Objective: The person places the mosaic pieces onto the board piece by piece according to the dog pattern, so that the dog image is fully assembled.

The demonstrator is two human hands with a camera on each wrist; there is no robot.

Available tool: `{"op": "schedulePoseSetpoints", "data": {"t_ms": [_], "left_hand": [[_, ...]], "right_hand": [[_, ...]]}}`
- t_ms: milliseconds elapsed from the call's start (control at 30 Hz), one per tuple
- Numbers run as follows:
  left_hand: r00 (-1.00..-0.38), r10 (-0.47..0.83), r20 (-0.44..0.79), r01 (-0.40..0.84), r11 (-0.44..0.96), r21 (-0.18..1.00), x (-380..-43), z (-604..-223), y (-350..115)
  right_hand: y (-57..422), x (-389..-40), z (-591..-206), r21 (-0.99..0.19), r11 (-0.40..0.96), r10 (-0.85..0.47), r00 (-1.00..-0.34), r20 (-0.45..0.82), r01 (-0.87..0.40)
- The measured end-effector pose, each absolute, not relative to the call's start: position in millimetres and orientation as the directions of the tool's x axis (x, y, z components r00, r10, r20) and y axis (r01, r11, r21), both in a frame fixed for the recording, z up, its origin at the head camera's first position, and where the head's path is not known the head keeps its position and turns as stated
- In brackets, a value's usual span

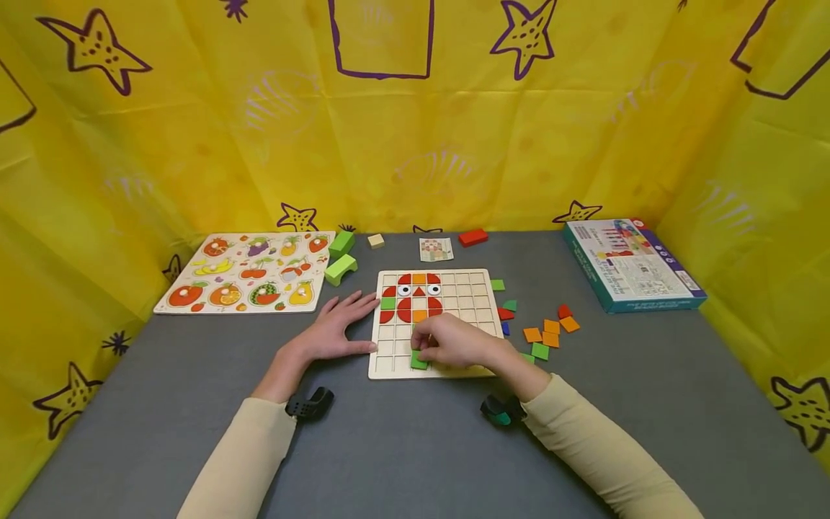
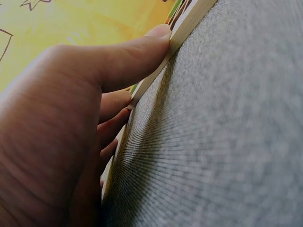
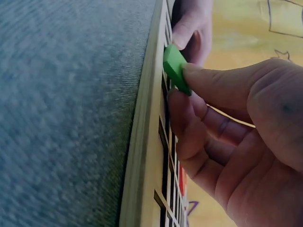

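A wooden grid board [image 1: 473, 295] lies on the grey table. Red, orange and green pieces [image 1: 403, 311] and two eye pieces fill several squares at its upper left, forming a face-like pattern. Spread beside the board's left edge is my left hand [image 1: 333, 331]; its thumb [image 2: 137, 56] and fingertips touch that edge. Over the lower rows, my right hand [image 1: 454, 340] pinches a green square tile [image 3: 175, 68] between thumb and forefinger. In the right wrist view the tile is tilted close over the grid. That hand covers part of the board's middle.
Loose orange tiles [image 1: 550, 339], with green, red and blue ones, lie right of the board. A small picture card [image 1: 436, 249] and a red block [image 1: 473, 237] sit behind it. A fruit puzzle [image 1: 227, 288] and green blocks [image 1: 341, 269] stand left; a box [image 1: 635, 270] lies right.
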State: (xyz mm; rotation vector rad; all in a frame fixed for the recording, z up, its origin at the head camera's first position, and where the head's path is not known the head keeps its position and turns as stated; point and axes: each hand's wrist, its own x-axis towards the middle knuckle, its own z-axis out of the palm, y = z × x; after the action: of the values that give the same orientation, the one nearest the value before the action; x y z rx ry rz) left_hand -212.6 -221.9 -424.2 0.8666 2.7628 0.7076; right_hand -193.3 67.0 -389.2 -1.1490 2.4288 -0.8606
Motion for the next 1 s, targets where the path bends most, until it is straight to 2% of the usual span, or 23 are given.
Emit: {"op": "schedulePoseSetpoints", "data": {"t_ms": [267,767,1000], "left_hand": [[-0.82,0.572,-0.008,0.498,0.721,0.482,-214,-424,-221],[-0.818,0.576,-0.019,0.494,0.718,0.49,-212,-423,-222],[-0.816,0.578,-0.013,0.5,0.717,0.486,-212,-422,-222]], "right_hand": [[66,-192,-390,-0.626,0.488,-0.796,-0.604,-0.035,-0.608],[69,-191,-390,-0.653,0.489,-0.789,-0.613,-0.048,-0.578],[86,-202,-381,-0.692,0.479,-0.753,-0.658,-0.009,-0.539]]}}
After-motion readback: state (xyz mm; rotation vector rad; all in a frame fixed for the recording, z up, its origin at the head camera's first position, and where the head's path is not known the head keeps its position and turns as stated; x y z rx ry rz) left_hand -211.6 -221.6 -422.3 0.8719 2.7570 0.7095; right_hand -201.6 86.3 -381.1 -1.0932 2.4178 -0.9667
